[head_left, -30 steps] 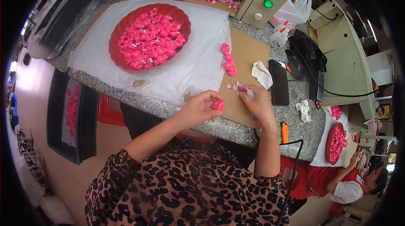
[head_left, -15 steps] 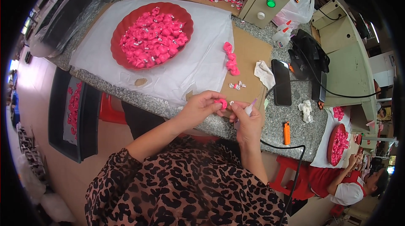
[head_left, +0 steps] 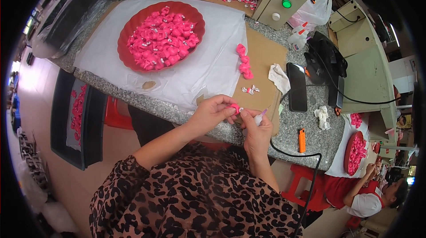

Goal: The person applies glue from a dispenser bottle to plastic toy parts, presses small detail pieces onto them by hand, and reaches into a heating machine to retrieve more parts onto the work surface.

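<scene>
Between the fingertips of my left hand [head_left: 212, 113] is a small pink moulded piece [head_left: 235, 108]. My right hand [head_left: 257, 133] meets it at the table's front edge, holding a small white squeeze bottle [head_left: 258, 119] with a thin purplish nozzle pointing up and right. Its thumb and finger also bring a tiny white part [head_left: 241, 109] against the pink piece. Just beyond, several small white parts [head_left: 251, 90] and a row of pink pieces [head_left: 244, 61] lie on brown cardboard [head_left: 266, 51]. A red scalloped bowl [head_left: 125, 47] heaped with pink pieces stands farther left.
A phone [head_left: 297, 87], a cloth scrap [head_left: 278, 78], crumpled tissue [head_left: 322, 118] and an orange lighter [head_left: 301, 140] lie to the right. Behind stands a machine with coloured buttons [head_left: 287, 4]. A dark bin [head_left: 93, 127] is at left. Another person [head_left: 364, 193] works at far right.
My right hand has moved slightly left, bringing the tiny white part up to the pink piece. The squeeze bottle has tilted more to the right. My left hand has barely moved.
</scene>
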A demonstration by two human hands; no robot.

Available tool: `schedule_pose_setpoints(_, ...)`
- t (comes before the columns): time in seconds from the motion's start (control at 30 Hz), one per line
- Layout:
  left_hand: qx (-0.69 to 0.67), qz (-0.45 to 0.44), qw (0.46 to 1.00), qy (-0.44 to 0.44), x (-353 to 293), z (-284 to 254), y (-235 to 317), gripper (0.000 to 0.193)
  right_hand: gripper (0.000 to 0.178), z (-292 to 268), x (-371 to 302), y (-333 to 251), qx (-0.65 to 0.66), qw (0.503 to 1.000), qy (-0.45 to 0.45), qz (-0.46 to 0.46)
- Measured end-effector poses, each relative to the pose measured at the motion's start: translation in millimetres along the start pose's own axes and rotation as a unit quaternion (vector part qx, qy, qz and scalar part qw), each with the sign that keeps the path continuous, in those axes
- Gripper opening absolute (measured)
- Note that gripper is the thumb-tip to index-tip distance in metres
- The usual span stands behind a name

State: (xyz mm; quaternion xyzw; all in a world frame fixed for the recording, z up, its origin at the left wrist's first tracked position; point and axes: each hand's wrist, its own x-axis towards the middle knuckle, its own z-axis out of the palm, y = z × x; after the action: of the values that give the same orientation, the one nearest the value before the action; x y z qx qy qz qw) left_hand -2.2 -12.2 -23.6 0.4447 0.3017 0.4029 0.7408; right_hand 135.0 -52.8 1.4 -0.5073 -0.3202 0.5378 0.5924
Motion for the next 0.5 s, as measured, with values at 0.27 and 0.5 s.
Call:
schedule_pose_setpoints(0.27,0.010,0.009,1.000,-0.001,-0.4,0.4,-1.0,0.018,0.011,-2.1,-0.3,6.5,-0.043,0.999,-0.004,0.004)
schedule_pose_setpoints(0.5,-0.025,0.022,0.999,0.011,0.0,-2.2,-6.3,0.016,0.013,4.3,-6.3,2.2,-0.209,0.967,-0.023,-0.143)
